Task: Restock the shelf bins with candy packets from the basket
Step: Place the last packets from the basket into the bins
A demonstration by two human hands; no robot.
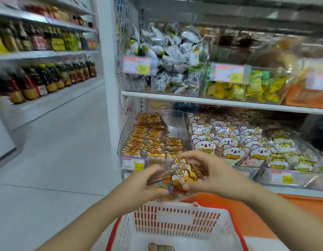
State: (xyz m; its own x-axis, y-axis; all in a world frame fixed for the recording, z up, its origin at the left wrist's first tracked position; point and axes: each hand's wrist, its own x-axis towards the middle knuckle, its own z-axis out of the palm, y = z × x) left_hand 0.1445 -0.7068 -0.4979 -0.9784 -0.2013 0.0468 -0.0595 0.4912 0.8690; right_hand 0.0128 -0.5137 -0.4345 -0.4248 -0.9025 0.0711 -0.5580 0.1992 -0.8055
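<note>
2 hands, left hand (146, 182) and right hand (212, 175), clamp candy packets (182, 175) above the far edge of the basket (175, 209). I recommend squaring the stack, then lowering it upright into a shelf bin (123, 136).

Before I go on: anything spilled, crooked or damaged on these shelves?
Nothing spilled or damaged. Only the orange-cat bin looks uneven: bare floor shows at its back right, while the koala packets beside it are packed tight.
</note>
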